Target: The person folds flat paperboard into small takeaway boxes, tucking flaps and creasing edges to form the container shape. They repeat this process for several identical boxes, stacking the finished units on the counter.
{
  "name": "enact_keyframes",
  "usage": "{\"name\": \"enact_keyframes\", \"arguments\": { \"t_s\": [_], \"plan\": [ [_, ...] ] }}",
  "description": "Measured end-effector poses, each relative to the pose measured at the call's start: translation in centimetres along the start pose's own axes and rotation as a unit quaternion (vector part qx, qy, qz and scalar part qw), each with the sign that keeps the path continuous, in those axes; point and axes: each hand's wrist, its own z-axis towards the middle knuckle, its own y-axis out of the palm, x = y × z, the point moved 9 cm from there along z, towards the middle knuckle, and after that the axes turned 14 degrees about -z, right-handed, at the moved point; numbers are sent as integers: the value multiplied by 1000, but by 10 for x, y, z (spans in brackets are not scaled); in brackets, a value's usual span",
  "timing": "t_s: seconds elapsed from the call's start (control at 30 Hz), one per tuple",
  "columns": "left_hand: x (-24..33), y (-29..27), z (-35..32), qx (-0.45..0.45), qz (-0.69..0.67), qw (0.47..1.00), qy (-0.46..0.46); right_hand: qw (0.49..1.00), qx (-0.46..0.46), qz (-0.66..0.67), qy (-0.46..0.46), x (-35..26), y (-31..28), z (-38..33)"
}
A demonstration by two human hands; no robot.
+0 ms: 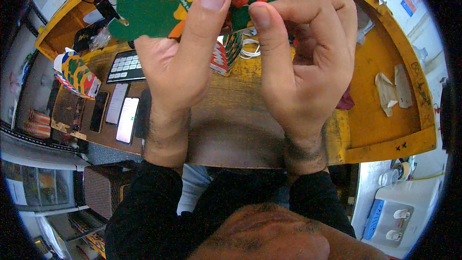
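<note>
Two hands: both raised close under the camera, above the table, sharing one printed carton sheet.
Left hand (175, 65): grip closed on the sheet, thumb pressed flat along its lower edge, the other fingers hidden behind it.
Right hand (303, 67): grip closed too, thumb upright against the sheet's lower edge, fingers curled in beside it at the right.
Carton sheet (159, 5): green and orange flat card, held between both hands at the top of the view, its upper part cut off by the frame.
Table (240, 110): worn wooden top, yellow along the right side and far rim.
Phones (122, 113): a row lying flat at the left, one with a lit screen.
Calculator (126, 66): just beyond the phones.
Folded box (77, 74): same green and orange print, standing at the left edge.
Stack of flat cartons (226, 53): behind the hands, mid-table.
Paper scraps (392, 91): on the yellow part, far right.
</note>
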Motion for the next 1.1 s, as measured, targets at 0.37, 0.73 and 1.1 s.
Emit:
{"name": "enact_keyframes", "arguments": {
  "t_s": [0.37,0.73,1.1],
  "plan": [
    [3,27,-4,-113,211,971,-26,991,26,103,-83,-23,-6,11],
    [8,9,6,-22,251,965,-70,986,-66,151,16,-15,3,21],
    [-2,9,0,16,331,938,-97,987,-83,50,127,5,5,25]
  ]
}}
